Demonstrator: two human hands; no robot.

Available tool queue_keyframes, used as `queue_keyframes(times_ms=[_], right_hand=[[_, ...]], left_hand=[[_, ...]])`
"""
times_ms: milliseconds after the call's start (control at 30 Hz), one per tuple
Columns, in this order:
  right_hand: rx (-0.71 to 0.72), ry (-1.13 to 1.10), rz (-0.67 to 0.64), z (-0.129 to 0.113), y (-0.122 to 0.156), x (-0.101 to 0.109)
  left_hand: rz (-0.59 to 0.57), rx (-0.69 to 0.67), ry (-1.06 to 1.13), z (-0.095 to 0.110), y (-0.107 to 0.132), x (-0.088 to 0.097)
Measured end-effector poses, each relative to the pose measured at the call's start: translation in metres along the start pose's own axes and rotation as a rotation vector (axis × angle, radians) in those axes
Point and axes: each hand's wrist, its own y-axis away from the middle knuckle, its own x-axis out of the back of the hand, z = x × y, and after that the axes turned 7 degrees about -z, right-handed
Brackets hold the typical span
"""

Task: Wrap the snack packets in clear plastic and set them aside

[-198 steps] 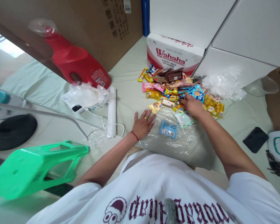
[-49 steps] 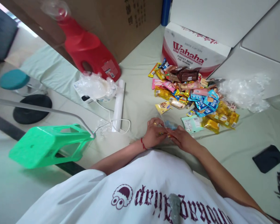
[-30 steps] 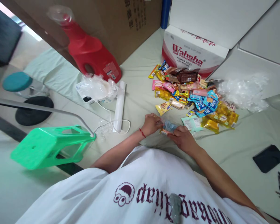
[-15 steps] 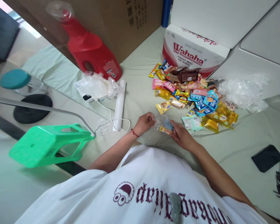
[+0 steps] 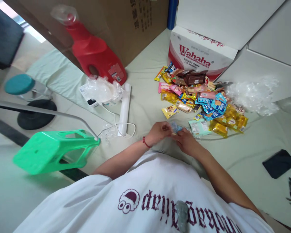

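My left hand [image 5: 160, 132] and my right hand [image 5: 186, 143] meet just in front of my chest, both closed on a small clear plastic bag [image 5: 176, 128] that holds a blue snack packet. Beyond my hands lies a pile of wrapped snacks [image 5: 199, 97] in yellow, pink, blue and brown wrappers on the pale green sheet [image 5: 145, 106]. A mint-green packet [image 5: 198, 127] lies closest to my right hand, and a yellow cookie packet [image 5: 170, 111] sits just above my left hand.
A red-and-white Wahaha carton [image 5: 199, 55] stands behind the pile. Crumpled clear plastic [image 5: 253, 95] lies right of it. A red jug [image 5: 94, 55], a plastic-wrapped charger [image 5: 100, 92], a white roll [image 5: 124, 108], a green stool [image 5: 55, 150] and a black phone [image 5: 278, 163] surround me.
My hands have drawn together around the small bag, which now sits bunched between them. Several seconds ago my left hand lay flat and my right reached into the snack pile.
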Motion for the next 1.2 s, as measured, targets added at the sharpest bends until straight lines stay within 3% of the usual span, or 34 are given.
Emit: queue_keyframes(times_ms=[133,267,433,533,633,700,800,967,1033,1100,1200], right_hand=[[0.058,-0.078,0.069,-0.001,0.013,-0.002],[0.153,-0.279,0.176,0.002,0.029,-0.008],[0.149,-0.488,0.365,0.008,0.049,-0.024],[0.023,-0.529,0.503,0.013,0.065,-0.025],[-0.217,-0.295,0.687,0.022,0.072,-0.019],[-0.273,-0.102,0.657,0.029,0.071,-0.016],[-0.214,0.008,0.487,0.039,0.072,-0.019],[-0.143,-0.190,0.389,0.047,0.109,-0.031],[-0.273,-0.317,0.502,0.045,0.120,-0.030],[-0.540,-0.366,0.632,0.041,0.118,-0.028],[-0.825,-0.345,0.561,0.031,0.096,-0.028]], left_hand=[[-0.025,0.007,-0.203,-0.007,-0.007,-0.025],[0.048,-0.098,-0.624,-0.024,-0.004,-0.040],[0.367,-0.205,-0.921,-0.046,-0.003,-0.053],[0.455,-0.281,-0.945,-0.055,-0.012,-0.053],[0.447,-0.282,-0.945,-0.061,-0.020,-0.050],[0.451,-0.252,-0.950,-0.062,-0.023,-0.049],[0.456,-0.252,-0.923,-0.063,-0.024,-0.048],[0.413,-0.338,-0.816,-0.066,-0.020,-0.046],[0.414,-0.330,-0.807,-0.068,-0.020,-0.047],[0.428,-0.334,-0.810,-0.070,-0.020,-0.048],[0.443,-0.387,-0.811,-0.072,-0.021,-0.049]])
